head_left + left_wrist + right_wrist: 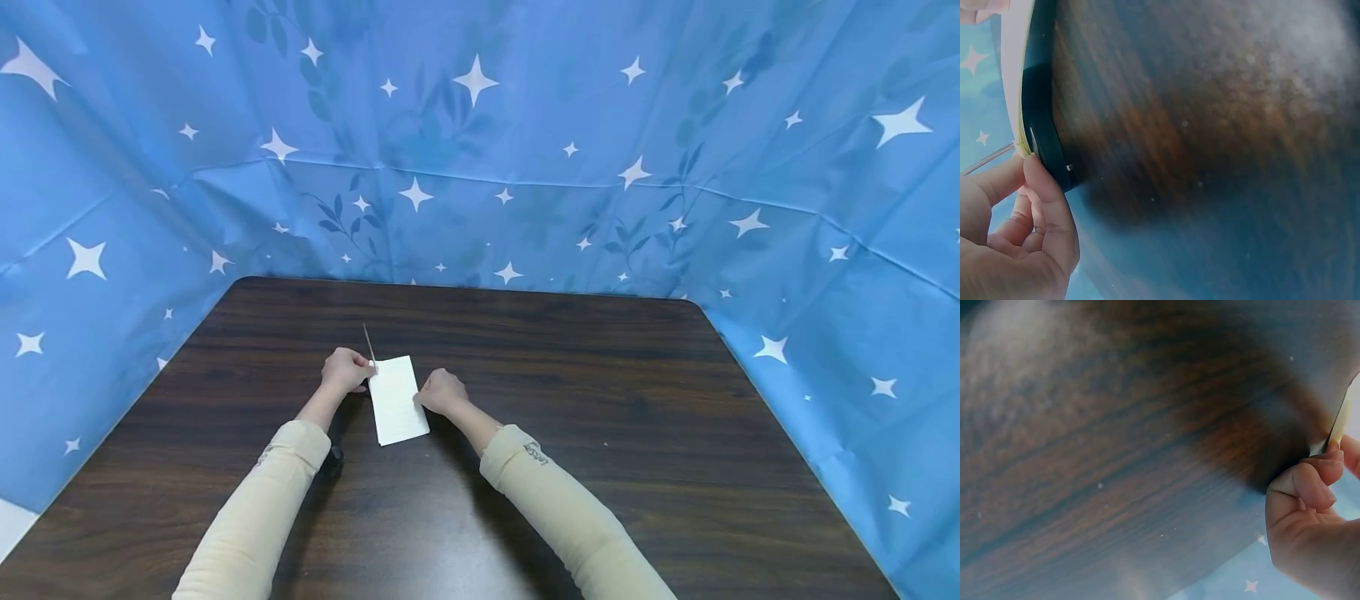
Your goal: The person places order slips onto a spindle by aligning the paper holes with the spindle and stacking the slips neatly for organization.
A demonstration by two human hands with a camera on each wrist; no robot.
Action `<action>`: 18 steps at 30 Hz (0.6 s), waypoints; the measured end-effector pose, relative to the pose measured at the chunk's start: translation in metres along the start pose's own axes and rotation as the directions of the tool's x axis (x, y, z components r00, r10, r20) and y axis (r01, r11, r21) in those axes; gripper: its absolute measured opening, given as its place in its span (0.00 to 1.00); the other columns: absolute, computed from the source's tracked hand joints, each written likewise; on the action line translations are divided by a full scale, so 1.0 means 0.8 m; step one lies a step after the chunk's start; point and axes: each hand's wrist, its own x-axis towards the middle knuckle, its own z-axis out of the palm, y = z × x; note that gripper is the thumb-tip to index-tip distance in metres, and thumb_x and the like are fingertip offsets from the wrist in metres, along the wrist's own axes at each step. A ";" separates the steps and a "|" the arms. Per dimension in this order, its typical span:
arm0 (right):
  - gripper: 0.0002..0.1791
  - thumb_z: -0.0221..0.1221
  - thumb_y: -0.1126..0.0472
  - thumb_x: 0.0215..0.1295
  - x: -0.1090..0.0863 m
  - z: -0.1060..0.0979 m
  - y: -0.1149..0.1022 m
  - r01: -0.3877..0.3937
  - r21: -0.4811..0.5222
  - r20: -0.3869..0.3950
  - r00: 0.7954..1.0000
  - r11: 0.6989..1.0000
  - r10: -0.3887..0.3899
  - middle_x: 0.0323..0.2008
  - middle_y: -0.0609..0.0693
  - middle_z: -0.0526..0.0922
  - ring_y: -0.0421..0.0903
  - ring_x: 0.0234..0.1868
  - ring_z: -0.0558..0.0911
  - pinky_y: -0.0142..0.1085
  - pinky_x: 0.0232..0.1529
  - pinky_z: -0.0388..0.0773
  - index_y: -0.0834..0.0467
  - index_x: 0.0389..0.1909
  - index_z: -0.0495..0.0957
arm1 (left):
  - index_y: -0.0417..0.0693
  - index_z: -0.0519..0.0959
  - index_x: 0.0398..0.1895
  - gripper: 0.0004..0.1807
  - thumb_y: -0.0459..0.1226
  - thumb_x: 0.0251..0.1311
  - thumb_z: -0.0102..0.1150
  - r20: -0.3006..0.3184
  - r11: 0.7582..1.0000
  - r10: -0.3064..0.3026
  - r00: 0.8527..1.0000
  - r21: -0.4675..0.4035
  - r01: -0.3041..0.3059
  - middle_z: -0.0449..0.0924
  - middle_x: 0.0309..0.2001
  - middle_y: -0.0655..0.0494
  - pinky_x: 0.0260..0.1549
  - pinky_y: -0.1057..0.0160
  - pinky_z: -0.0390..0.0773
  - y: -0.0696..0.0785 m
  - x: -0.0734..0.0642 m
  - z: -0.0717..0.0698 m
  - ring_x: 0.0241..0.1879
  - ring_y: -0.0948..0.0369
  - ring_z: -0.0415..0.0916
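A small stack of white paper sheets (pixel 397 404) is held slightly slanted over the dark wooden table, its layers showing at the lower corner. My left hand (pixel 347 370) pinches its upper left corner between thumb and index finger (pixel 1047 200). From that corner a thin, straight rod (pixel 369 344) sticks out away from me; whether the fingers grip it too, I cannot tell. A dark band (pixel 1041 119) runs along the paper's underside in the left wrist view. With bent fingers my right hand (pixel 444 392) pinches the right edge of the paper (pixel 1342 419).
The brown wood-grain table (pixel 600 400) spreads around both arms, with rounded far corners. Behind it and at the sides hangs a blue curtain (pixel 525 225) with white stars. A black band or device (pixel 332 463) sits under the left wrist.
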 end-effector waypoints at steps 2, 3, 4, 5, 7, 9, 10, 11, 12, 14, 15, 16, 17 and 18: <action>0.21 0.60 0.62 0.57 0.001 -0.001 0.000 -0.009 -0.002 -0.008 1.000 1.000 0.009 0.09 0.44 0.63 0.39 0.13 0.61 0.27 0.13 0.57 0.55 0.07 0.66 | 0.32 0.79 0.33 0.09 0.33 0.58 0.59 0.010 1.000 -0.001 1.000 -0.004 0.001 0.79 0.31 0.45 0.21 0.68 0.81 0.001 0.002 0.000 0.11 0.72 0.69; 0.20 0.60 0.62 0.57 0.001 -0.001 0.001 -0.014 0.000 -0.012 1.000 1.000 0.014 0.09 0.44 0.64 0.40 0.13 0.61 0.27 0.13 0.57 0.55 0.08 0.66 | 0.32 0.78 0.33 0.09 0.33 0.58 0.59 0.020 1.000 -0.005 1.000 -0.014 0.005 0.78 0.32 0.45 0.20 0.68 0.81 0.002 0.003 0.000 0.12 0.71 0.70; 0.20 0.59 0.62 0.57 0.001 -0.001 0.001 -0.019 0.010 -0.014 1.000 1.000 0.019 0.09 0.44 0.63 0.40 0.13 0.61 0.27 0.13 0.56 0.56 0.08 0.66 | 0.32 0.77 0.34 0.09 0.33 0.58 0.59 0.032 0.999 -0.010 0.999 -0.031 0.011 0.77 0.32 0.44 0.20 0.68 0.82 0.002 0.004 0.000 0.13 0.70 0.70; 0.20 0.59 0.62 0.57 0.001 -0.001 0.001 -0.022 0.020 -0.011 1.000 1.000 0.022 0.09 0.44 0.63 0.40 0.12 0.61 0.27 0.13 0.56 0.55 0.08 0.66 | 0.32 0.77 0.35 0.09 0.33 0.58 0.59 0.045 0.999 -0.015 0.999 -0.046 0.017 0.76 0.33 0.44 0.20 0.68 0.82 0.002 0.004 0.000 0.15 0.68 0.71; 0.22 0.59 0.63 0.57 0.001 -0.001 0.003 -0.016 0.039 -0.001 1.000 0.999 0.016 0.08 0.44 0.62 0.40 0.11 0.60 0.27 0.13 0.55 0.55 0.07 0.65 | 0.33 0.75 0.37 0.08 0.32 0.58 0.58 0.065 0.996 -0.036 0.997 -0.077 0.041 0.74 0.35 0.45 0.21 0.68 0.82 0.000 0.005 0.001 0.19 0.65 0.73; 0.23 0.58 0.63 0.58 0.000 0.001 0.005 0.002 0.074 0.018 1.000 0.997 -0.003 0.06 0.44 0.62 0.39 0.11 0.61 0.27 0.12 0.57 0.54 0.05 0.64 | 0.34 0.74 0.39 0.09 0.31 0.59 0.57 0.077 0.994 -0.055 0.996 -0.093 0.062 0.73 0.36 0.44 0.21 0.67 0.83 -0.004 0.003 0.001 0.23 0.62 0.73; 0.23 0.58 0.63 0.58 -0.002 0.002 0.007 0.011 0.096 0.025 1.000 0.995 -0.013 0.06 0.44 0.63 0.39 0.10 0.62 0.27 0.13 0.58 0.54 0.05 0.64 | 0.34 0.74 0.40 0.09 0.31 0.59 0.56 0.080 0.994 -0.057 0.995 -0.092 0.065 0.73 0.37 0.43 0.21 0.67 0.83 -0.005 0.002 0.001 0.25 0.61 0.73; 0.23 0.57 0.63 0.59 -0.003 0.003 0.009 0.022 0.111 0.032 0.999 0.994 -0.025 0.07 0.44 0.64 0.39 0.10 0.64 0.27 0.13 0.60 0.55 0.06 0.64 | 0.34 0.73 0.40 0.08 0.31 0.60 0.55 0.081 0.994 -0.056 0.995 -0.085 0.063 0.73 0.37 0.43 0.22 0.67 0.83 -0.007 0.001 0.001 0.25 0.60 0.73; 0.21 0.57 0.63 0.59 -0.004 0.003 0.012 0.036 0.128 0.030 0.999 0.991 -0.040 0.08 0.45 0.67 0.39 0.11 0.66 0.27 0.14 0.63 0.55 0.07 0.66 | 0.34 0.74 0.39 0.08 0.31 0.60 0.54 0.077 0.996 -0.053 0.996 -0.071 0.058 0.73 0.38 0.42 0.22 0.66 0.84 -0.008 -0.001 0.000 0.25 0.60 0.74; 0.17 0.57 0.63 0.61 -0.007 0.002 0.018 0.063 0.170 0.028 0.997 0.983 -0.068 0.11 0.46 0.71 0.39 0.12 0.68 0.27 0.15 0.67 0.57 0.12 0.70 | 0.35 0.74 0.37 0.07 0.32 0.61 0.51 0.062 0.999 -0.034 0.998 -0.009 0.035 0.74 0.37 0.42 0.21 0.65 0.84 -0.009 -0.004 -0.001 0.22 0.60 0.76; 0.15 0.57 0.63 0.62 -0.008 0.001 0.022 0.072 0.195 0.026 0.997 0.978 -0.079 0.12 0.47 0.72 0.39 0.13 0.69 0.26 0.16 0.68 0.59 0.16 0.72 | 0.35 0.74 0.35 0.07 0.32 0.61 0.50 0.052 0.999 -0.025 0.998 0.030 0.023 0.75 0.37 0.42 0.22 0.65 0.83 -0.009 -0.007 -0.002 0.19 0.61 0.76; 0.12 0.56 0.63 0.63 -0.010 -0.002 0.026 0.082 0.224 0.023 0.996 0.971 -0.089 0.14 0.48 0.73 0.39 0.13 0.69 0.26 0.16 0.68 0.60 0.19 0.73 | 0.36 0.75 0.34 0.07 0.32 0.62 0.49 0.040 0.998 -0.017 0.999 0.065 0.014 0.76 0.35 0.42 0.22 0.64 0.83 -0.009 -0.010 -0.004 0.17 0.61 0.76; 0.10 0.56 0.63 0.64 -0.011 -0.005 0.031 0.089 0.250 0.025 0.995 0.964 -0.098 0.16 0.48 0.74 0.39 0.14 0.70 0.26 0.16 0.68 0.61 0.23 0.74 | 0.37 0.75 0.32 0.07 0.33 0.61 0.48 0.024 0.995 -0.012 1.000 0.102 0.010 0.77 0.34 0.43 0.22 0.63 0.82 -0.009 -0.013 -0.006 0.15 0.62 0.77; 0.08 0.55 0.63 0.64 -0.013 -0.009 0.035 0.092 0.279 0.023 0.994 0.956 -0.103 0.17 0.49 0.74 0.39 0.14 0.70 0.26 0.16 0.68 0.63 0.27 0.75 | 0.37 0.75 0.31 0.08 0.33 0.62 0.48 0.007 0.990 -0.003 1.000 0.139 0.002 0.77 0.32 0.44 0.21 0.63 0.81 -0.010 -0.016 -0.008 0.14 0.62 0.76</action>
